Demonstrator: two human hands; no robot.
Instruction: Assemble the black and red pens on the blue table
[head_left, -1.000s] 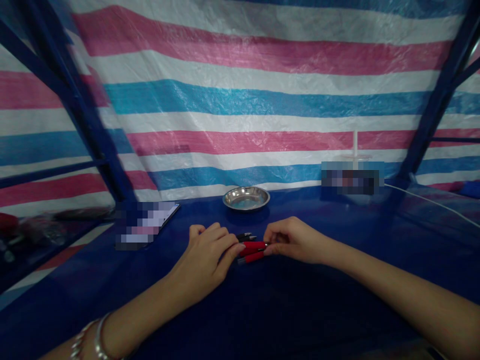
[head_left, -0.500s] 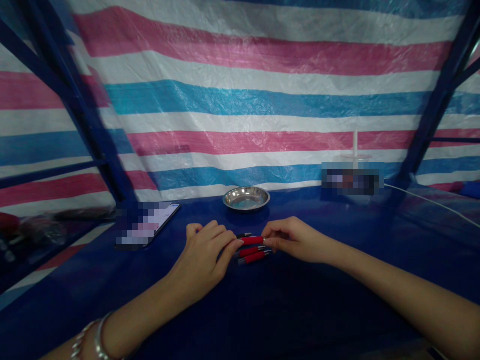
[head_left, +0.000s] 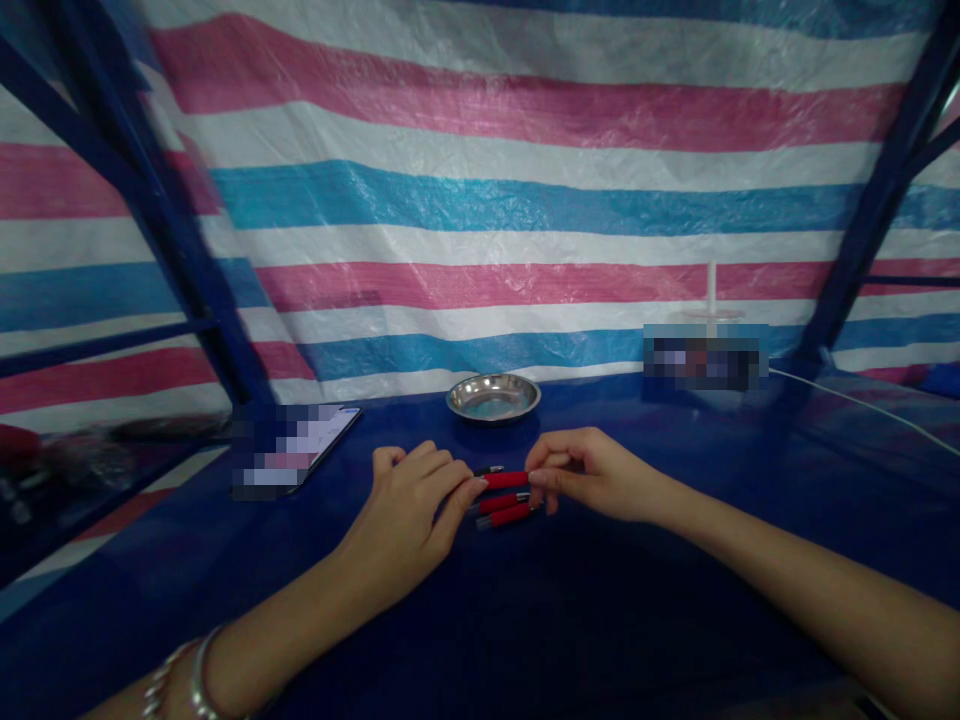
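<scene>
Head view, looking down on a dark blue table surface (head_left: 525, 620) backed by a striped pink, white and blue plastic tarpaulin (head_left: 525, 200). At far left, a dark blue metal frame post (head_left: 161, 215) slants down to the table's far left corner; beyond it lie blurred dark and red items that cannot be identified. Near the post, a flat rectangular device with a lit screen (head_left: 296, 450), partly pixelated, lies on the table. Silver bracelets (head_left: 176, 680) circle the left wrist at the near left edge.

The left hand (head_left: 409, 505) rests palm down on the table, fingers curled, its fingertips (head_left: 474, 487) pressed to the left end of a red pen-shaped stick (head_left: 504, 480). Whether the thumb closes under that end cannot be told. Two further red pen-shaped sticks (head_left: 504, 508) lie on the table just nearer than the first, side by side and roughly parallel to it, and a slim black pen-shaped stick (head_left: 489, 469) lies just beyond it, partly hidden by the left fingers. All four sit at the table's centre, between the two hands.

Farther back, centred, stands a shallow round stainless-steel dish (head_left: 493, 397), well apart from the sticks.

The right hand (head_left: 592, 478) comes in from the right, fingers bent, thumb and forefinger pinching the right end of the same upper red stick, so that it spans the gap between both hands.

At far right, a pixelated object with a white upright stem (head_left: 710, 290) stands against the tarpaulin, and a white cable (head_left: 862, 403) runs from it across the table toward the right edge.
</scene>
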